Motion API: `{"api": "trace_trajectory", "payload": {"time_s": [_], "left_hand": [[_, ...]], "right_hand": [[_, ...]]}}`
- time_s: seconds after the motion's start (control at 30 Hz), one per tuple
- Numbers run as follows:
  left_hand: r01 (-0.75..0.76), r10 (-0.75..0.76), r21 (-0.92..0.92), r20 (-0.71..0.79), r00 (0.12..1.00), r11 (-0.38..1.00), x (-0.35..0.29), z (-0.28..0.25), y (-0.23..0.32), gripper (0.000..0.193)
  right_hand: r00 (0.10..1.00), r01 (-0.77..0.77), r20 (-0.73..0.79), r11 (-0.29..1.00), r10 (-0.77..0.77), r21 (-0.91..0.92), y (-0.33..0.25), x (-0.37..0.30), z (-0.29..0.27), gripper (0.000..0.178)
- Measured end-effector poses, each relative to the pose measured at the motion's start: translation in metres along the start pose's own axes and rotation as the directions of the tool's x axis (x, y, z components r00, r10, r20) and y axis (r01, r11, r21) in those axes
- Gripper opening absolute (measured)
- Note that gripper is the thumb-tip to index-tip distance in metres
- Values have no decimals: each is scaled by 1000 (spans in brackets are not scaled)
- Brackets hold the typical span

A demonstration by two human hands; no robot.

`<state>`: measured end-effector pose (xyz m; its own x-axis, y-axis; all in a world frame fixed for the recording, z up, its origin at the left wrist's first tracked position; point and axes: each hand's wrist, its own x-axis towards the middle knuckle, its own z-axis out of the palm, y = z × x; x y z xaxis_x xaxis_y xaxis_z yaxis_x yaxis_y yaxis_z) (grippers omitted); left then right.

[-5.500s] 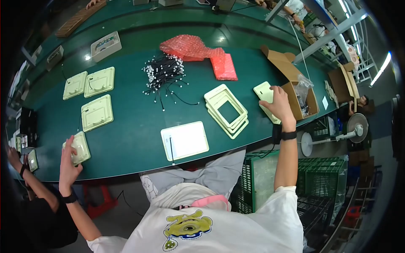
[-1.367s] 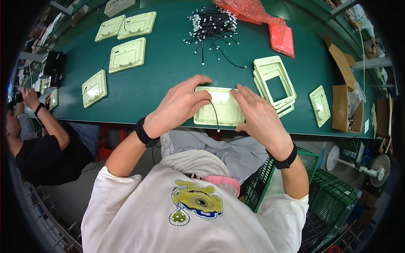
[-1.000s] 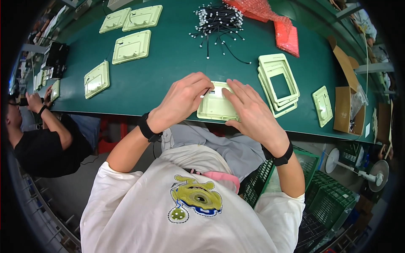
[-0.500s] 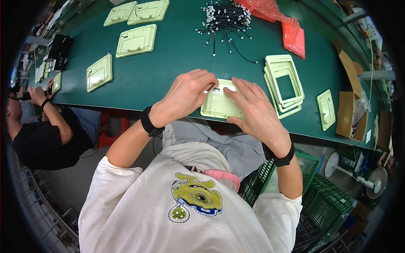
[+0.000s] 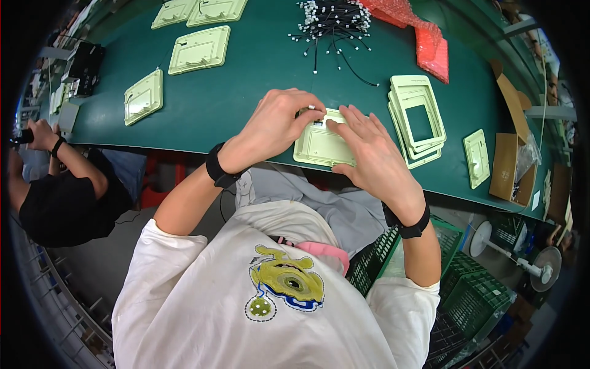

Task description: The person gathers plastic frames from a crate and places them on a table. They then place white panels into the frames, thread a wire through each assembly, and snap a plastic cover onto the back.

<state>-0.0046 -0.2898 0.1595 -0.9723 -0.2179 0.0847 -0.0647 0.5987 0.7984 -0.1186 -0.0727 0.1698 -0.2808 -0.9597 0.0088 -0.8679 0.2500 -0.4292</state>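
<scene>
My left hand (image 5: pixel 276 126) is closed in a pinch on a short black cable, whose white connector (image 5: pixel 311 107) shows at the fingertips. The rest of the cable is mostly hidden by the fingers. Just below those fingertips lies a pale green plastic panel (image 5: pixel 316 147) with a small dark slot near its upper left corner. My right hand (image 5: pixel 375 154) holds the panel from its right side. Its index fingertip presses beside the slot, the thumb is at the near edge, and the other fingers reach over the far edge.
Black cables with white connectors (image 5: pixel 335 24) lie heaped at the back. Pale green frames (image 5: pixel 396 86) are stacked to the right, near another panel (image 5: pixel 476 158) and a cardboard box (image 5: pixel 509 166). Several panels (image 5: pixel 200 50) lie left. A co-worker (image 5: pixel 67 190) sits far left.
My left fingers have turned, and the white connector now shows above them rather than below. My right hand stays on the panel. The co-worker's hands have moved left.
</scene>
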Motion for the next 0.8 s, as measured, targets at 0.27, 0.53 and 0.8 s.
{"api": "trace_trajectory", "payload": {"time_s": [0.27,0.53,0.8], "left_hand": [[-150,123,-133,-198,973,980,-3,-22,8,18],[-23,154,308,-409,900,951,-96,-62,-21,28],[411,-45,460,-621,782,787,-159,-120,-98,32]], "right_hand": [[997,70,22,998,-70,6,1,9,-9,81],[982,130,150,984,-111,-124,-17,16,-20,82],[946,321,89,940,-312,-119,-104,101,23,84]]}}
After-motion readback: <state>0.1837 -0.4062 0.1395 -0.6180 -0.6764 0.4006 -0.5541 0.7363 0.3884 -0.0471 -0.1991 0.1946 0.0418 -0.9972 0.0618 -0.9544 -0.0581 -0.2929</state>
